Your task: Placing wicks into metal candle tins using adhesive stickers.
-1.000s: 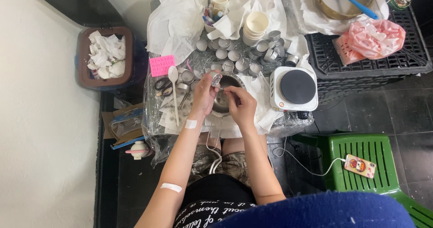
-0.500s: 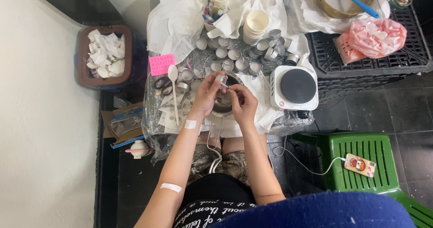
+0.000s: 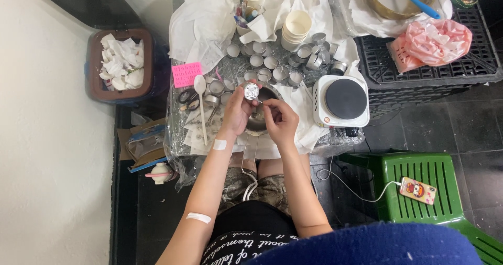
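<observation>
At frame centre the left hand (image 3: 237, 114) pinches a small round tin cup (image 3: 252, 91) above the cluttered worktop (image 3: 181, 139); the right hand (image 3: 280, 119) has fingertips pressed together beside it. White hotplate (image 3: 341, 100) right, tissue-filled bin (image 3: 122, 65) upper left, green chair (image 3: 419, 191) lower right on dark floor tiles.

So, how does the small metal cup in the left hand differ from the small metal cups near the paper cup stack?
The held cup is lifted and tilted by the left hand, its opening facing the camera; the table cups stand upright on the table. The held cup is alone; the table cups are crowded together. The right hand works at the held cup only. All are small, round and silvery.
</observation>
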